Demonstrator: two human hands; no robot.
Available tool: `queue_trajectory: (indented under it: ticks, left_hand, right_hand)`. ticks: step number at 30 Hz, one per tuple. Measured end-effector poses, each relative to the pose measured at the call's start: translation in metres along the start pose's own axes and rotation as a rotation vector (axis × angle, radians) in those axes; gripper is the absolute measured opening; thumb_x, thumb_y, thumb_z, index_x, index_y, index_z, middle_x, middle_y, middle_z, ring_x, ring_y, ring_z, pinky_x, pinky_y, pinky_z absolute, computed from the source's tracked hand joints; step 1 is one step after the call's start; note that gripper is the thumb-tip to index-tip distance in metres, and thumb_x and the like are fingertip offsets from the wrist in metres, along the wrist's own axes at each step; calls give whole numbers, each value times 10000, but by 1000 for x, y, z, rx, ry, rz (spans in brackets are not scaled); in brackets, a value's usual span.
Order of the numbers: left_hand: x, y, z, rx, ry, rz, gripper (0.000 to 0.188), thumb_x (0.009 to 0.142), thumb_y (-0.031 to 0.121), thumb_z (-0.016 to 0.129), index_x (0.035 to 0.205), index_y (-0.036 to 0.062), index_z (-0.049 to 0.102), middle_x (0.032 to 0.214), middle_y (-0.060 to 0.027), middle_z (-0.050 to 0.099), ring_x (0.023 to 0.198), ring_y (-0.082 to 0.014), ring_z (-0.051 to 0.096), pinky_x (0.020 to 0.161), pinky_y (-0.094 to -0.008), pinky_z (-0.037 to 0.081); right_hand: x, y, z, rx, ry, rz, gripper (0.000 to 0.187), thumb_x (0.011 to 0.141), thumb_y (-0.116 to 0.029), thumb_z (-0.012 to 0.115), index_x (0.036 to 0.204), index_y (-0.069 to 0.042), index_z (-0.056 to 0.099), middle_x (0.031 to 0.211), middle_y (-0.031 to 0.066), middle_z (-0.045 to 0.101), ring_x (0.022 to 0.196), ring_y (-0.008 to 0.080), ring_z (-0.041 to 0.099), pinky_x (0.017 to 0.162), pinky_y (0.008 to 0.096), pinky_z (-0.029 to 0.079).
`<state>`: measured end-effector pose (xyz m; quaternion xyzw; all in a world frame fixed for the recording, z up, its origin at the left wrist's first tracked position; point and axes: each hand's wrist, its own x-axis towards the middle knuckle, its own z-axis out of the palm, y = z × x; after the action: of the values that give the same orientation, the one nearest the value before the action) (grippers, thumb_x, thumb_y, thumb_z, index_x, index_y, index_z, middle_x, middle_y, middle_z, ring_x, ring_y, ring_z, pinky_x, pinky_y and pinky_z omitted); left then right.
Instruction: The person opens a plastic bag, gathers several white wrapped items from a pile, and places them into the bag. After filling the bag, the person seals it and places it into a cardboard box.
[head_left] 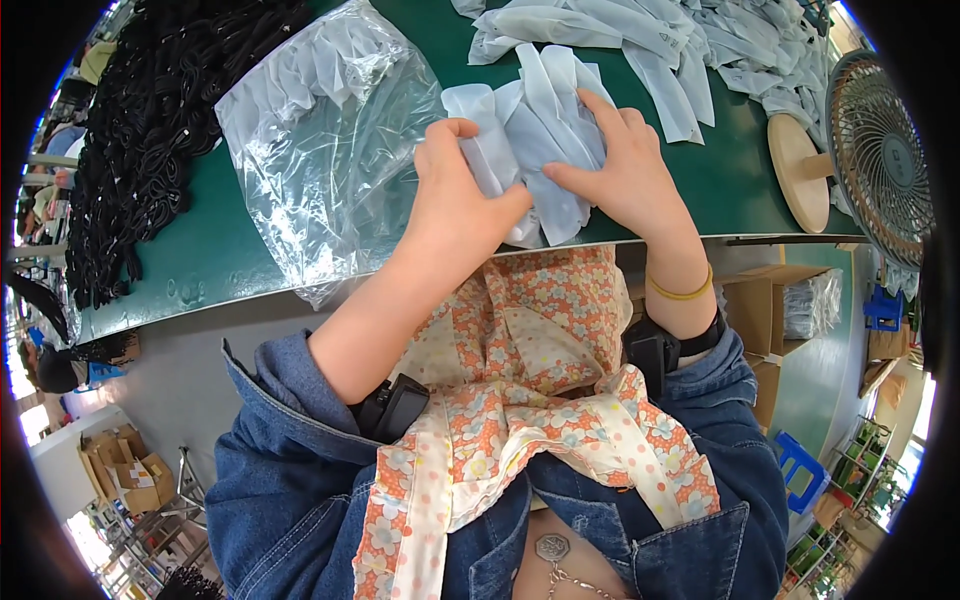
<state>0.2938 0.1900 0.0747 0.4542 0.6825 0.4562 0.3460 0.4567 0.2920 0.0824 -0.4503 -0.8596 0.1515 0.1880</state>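
Observation:
Close to the table's front edge lies a bunch of whitish, frosted plastic packets (545, 130), side by side; what is inside them I cannot make out. My left hand (462, 180) curves around the bunch's left side, fingers at the outer packet and thumb toward the front. From the right, my right hand (630, 165) grips the same bunch, with its thumb on top and fingers along the far side. Just left of my left hand is a large clear plastic bag (350, 190), with a row of similar packets (330, 60) inside its far end.
Black coiled cords (150, 120) are heaped on the green table (235, 245) at the left. More frosted packets (650, 45) pile up at the back right. A fan (890, 150) on a round base stands at the right edge. Below are open cardboard boxes (755, 320).

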Motion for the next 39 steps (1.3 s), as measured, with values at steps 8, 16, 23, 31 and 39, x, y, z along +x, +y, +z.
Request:
queue_trajectory:
  ticks: [8, 16, 23, 31, 39]
  left_hand:
    - [-4, -4, 10, -184, -77, 43, 459, 785, 82, 628, 1168, -9, 390, 1115, -215, 445, 924, -290, 556, 812, -356, 461]
    - [-1, -3, 1, -64, -127, 82, 269, 816, -5, 568, 1063, -4, 461, 840, -132, 574, 742, -266, 615, 685, -353, 490]
    - [4, 13, -18, 330, -382, 223, 358, 758, 45, 653, 1068, 19, 476, 946, -155, 591, 858, -335, 601, 756, -403, 484]
    - [50, 25, -26, 865, -341, 869, 828, 558, 234, 827, 1271, 107, 426, 1327, -193, 376, 1190, -381, 430, 961, -460, 401]
    - [76, 14, -20, 521, -665, 721, 978, 507, 281, 835, 1344, 113, 357, 1370, -238, 313, 1256, -441, 352, 1039, -533, 309]
  right_hand:
    - [-1, -6, -2, -12, -17, 22, 779, 666, -371, 761, 1329, -106, 450, 1117, 181, 507, 1065, 359, 468, 936, 419, 400]
    - [-4, -17, -9, -86, -131, -38, 869, 641, -379, 765, 1361, -67, 392, 1237, 233, 442, 1127, 396, 437, 942, 467, 387]
    - [-5, -32, -19, -297, -264, -60, 970, 558, -320, 760, 1399, -103, 329, 1374, 281, 316, 1216, 439, 374, 963, 532, 347]
    - [4, 11, -35, -173, -313, -492, 927, 509, -318, 769, 1358, -197, 416, 1333, 280, 363, 1170, 452, 406, 939, 495, 364]
    - [-3, 15, -43, 5, -237, -491, 880, 495, -328, 787, 1305, -146, 495, 1405, 234, 319, 1229, 432, 361, 1002, 491, 335]
